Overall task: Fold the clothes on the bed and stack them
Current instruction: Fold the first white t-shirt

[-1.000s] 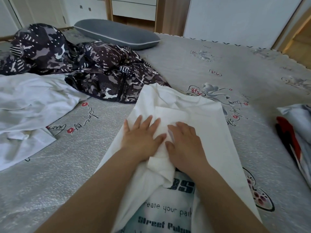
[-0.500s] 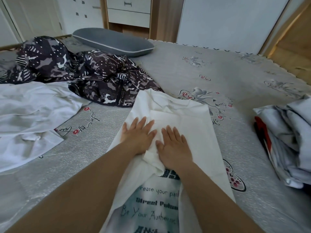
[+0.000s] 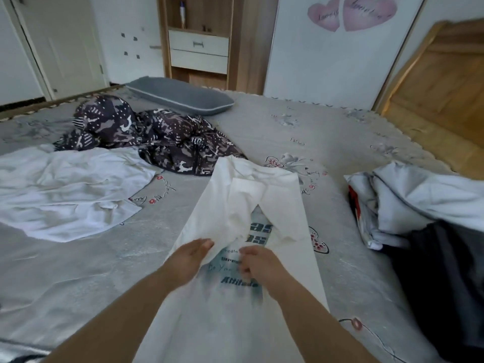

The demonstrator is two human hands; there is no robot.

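**Hands pulled back down the tee, sleeves left folded in**

Both hands have slid back toward the person since half a second ago: they were pressed flat side by side on the folded sleeves, and now they sit lower, over the printed text. Camera tipped up too, so more of the room shows.

So, the count. One white printed T-shirt lies lengthwise in the middle of the bed, both sleeves folded inward so they meet in a V over the dark lettering. Two hands on it: the left hand lies on the shirt's left part with fingers mostly straight and together, looks relaxed, though it's blurry. The right hand has its fingers curled in right over the print, and it looks like it's pinching the fabric, but the blur means I honestly can't tell for sure.

Other clothes: one crumpled white garment spread out on the left, one dark camo-patterned jacket bunched up behind it, touching the tee's far corner. On the right edge there's one pile of folded clothes, light grey-white with a bit of red showing, and something dark just beside it.

One grey pillow at the far side. Two pink heart stickers on the white wardrobe door, and two drawers in the wooden shelf unit.
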